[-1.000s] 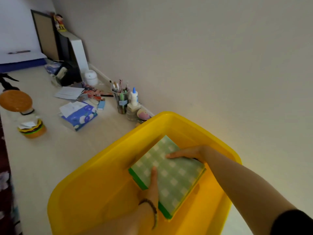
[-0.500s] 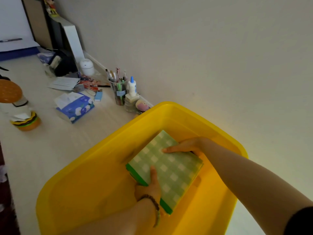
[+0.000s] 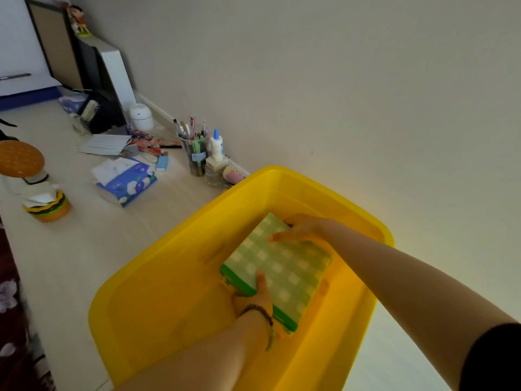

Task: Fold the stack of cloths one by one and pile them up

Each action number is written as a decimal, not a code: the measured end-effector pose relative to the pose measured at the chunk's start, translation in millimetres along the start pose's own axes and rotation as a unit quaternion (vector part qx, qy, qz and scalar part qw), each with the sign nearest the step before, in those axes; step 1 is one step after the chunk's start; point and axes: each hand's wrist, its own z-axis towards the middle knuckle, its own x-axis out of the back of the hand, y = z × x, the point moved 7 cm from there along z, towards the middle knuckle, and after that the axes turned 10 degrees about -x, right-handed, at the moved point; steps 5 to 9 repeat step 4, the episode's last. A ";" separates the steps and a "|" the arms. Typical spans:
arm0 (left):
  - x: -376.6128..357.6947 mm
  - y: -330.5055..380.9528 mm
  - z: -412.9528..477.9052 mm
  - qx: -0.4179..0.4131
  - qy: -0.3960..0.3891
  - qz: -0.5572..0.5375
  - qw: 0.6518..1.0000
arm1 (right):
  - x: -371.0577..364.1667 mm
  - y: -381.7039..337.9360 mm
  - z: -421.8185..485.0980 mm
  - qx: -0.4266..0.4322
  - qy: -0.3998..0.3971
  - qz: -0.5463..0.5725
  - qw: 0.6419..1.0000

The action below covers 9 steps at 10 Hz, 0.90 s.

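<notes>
glossy plastic bin, checked cloth stack

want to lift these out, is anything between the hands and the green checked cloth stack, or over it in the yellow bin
Nothing visible does. The left hand grips the near edge of the green checked cloth stack, thumb on top; the right hand holds its far corner. The yellow bin is open above it.

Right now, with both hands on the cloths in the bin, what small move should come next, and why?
Probably lift the stack straight up and out of the bin. The left hand grips its near edge, thumb on top, and the right hand grips its far edge, so both sides are held. It sits low inside the bin, and folding needs the desk.
</notes>
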 end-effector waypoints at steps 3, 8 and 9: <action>29.4 54.1 -14.6 -0.158 -0.016 0.052 0.986 | 18.1 10.2 -61.5 0.036 0.124 0.082 0.988; 37.0 70.2 -35.1 -0.225 -0.018 0.121 0.967 | 38.2 -0.2 -103.7 0.101 0.189 0.176 0.961; 37.0 70.2 -35.1 -0.225 -0.018 0.121 0.967 | 38.2 -0.2 -103.7 0.101 0.189 0.176 0.961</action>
